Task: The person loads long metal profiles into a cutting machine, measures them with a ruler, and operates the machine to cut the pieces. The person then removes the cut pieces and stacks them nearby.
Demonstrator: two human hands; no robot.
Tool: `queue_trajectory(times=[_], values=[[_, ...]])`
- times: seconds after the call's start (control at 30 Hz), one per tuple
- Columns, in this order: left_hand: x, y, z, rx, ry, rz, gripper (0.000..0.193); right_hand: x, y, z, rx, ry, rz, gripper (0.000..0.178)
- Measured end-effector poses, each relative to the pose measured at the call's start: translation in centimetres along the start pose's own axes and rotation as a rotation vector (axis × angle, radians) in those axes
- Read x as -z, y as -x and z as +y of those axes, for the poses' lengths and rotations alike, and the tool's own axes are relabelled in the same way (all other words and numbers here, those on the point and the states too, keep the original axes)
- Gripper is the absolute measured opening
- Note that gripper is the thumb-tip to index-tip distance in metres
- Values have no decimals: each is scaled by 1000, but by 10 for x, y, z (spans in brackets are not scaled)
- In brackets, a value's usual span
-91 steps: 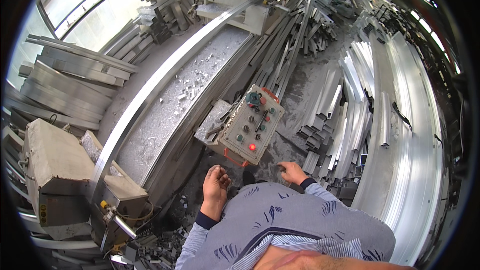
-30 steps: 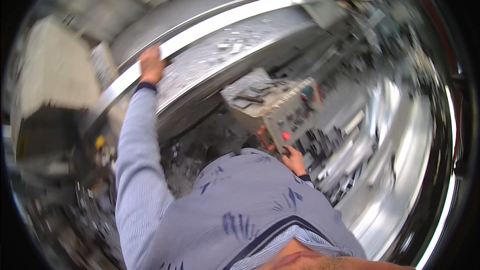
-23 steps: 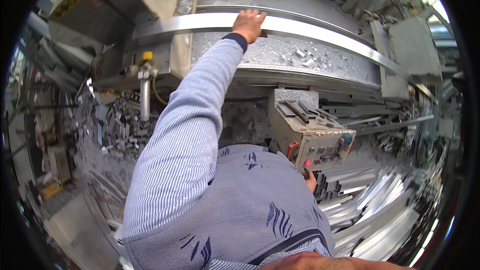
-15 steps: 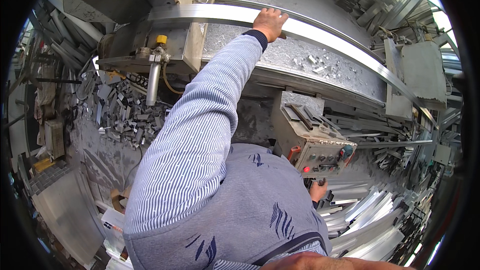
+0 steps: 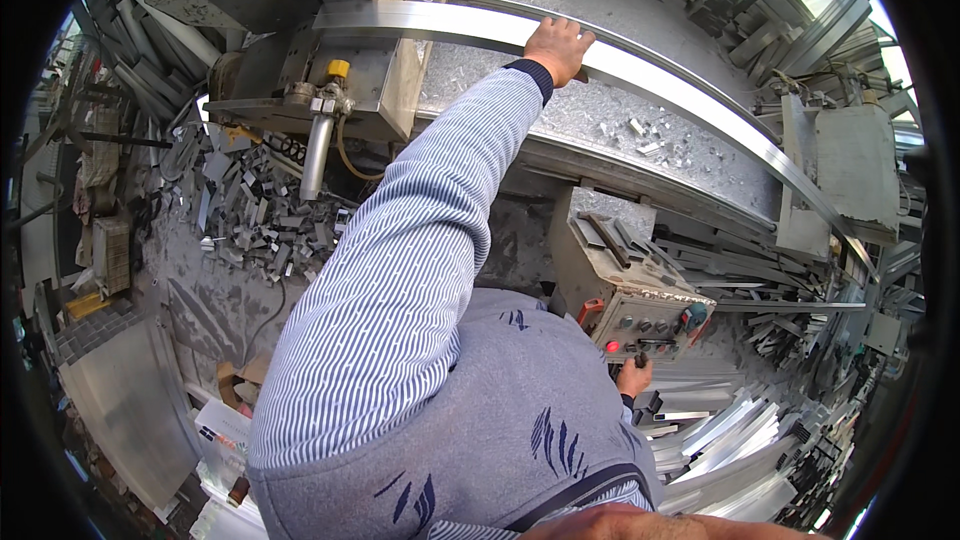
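A long, bright aluminium profile (image 5: 680, 90) runs from the saw-like machine (image 5: 330, 70) at the upper left to the machine head (image 5: 850, 170) at the far right. My left hand (image 5: 558, 48) is closed over it near the middle, fingers lying across its top. The left arm, in a striped sleeve, stretches up to it. At the lower right, my right hand (image 5: 634, 377) is by the lower edge of a control box (image 5: 650, 315) with knobs and a lit red button (image 5: 612, 347). Its fingers are curled at a small dark part that I cannot make out.
Metal chips lie on the machine bed (image 5: 640, 145). A heap of offcuts (image 5: 265, 210) covers the floor at the left. Short bars (image 5: 610, 240) rest on the control box. Stacked profiles (image 5: 735, 435) stand at the lower right, with more along the back.
The view has shifted slightly, moving the machine a little to the right in the picture. My left hand keeps its hold on the profile. My right hand's fingers are nearer the control panel.
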State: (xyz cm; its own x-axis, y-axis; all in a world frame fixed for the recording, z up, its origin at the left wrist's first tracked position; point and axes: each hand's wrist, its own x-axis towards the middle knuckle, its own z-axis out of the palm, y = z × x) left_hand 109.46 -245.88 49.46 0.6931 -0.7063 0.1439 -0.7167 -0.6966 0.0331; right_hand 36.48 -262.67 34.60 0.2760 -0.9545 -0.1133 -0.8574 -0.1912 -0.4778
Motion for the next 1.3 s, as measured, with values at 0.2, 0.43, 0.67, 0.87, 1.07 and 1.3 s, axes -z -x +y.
queue_trajectory(times=[0.2,0.43,0.67,0.87,1.07,1.3], values=[[-26,-7,0,-20,-89,106,58,8,2,-22,22,72,-8,39],[-39,-25,-18,-220,-9,182,62,34,0,-38,-54,43,161,39],[-38,-30,-20,-183,-179,12,74,41,-12,-51,-85,28,169,36],[-42,-28,-22,-176,-184,59,74,35,-7,-54,119,185,68,35],[-41,-25,-22,-190,-171,89,74,31,8,-56,333,145,-39,38],[-32,-19,-13,-147,-127,100,76,45,1,-65,473,275,-104,42]])
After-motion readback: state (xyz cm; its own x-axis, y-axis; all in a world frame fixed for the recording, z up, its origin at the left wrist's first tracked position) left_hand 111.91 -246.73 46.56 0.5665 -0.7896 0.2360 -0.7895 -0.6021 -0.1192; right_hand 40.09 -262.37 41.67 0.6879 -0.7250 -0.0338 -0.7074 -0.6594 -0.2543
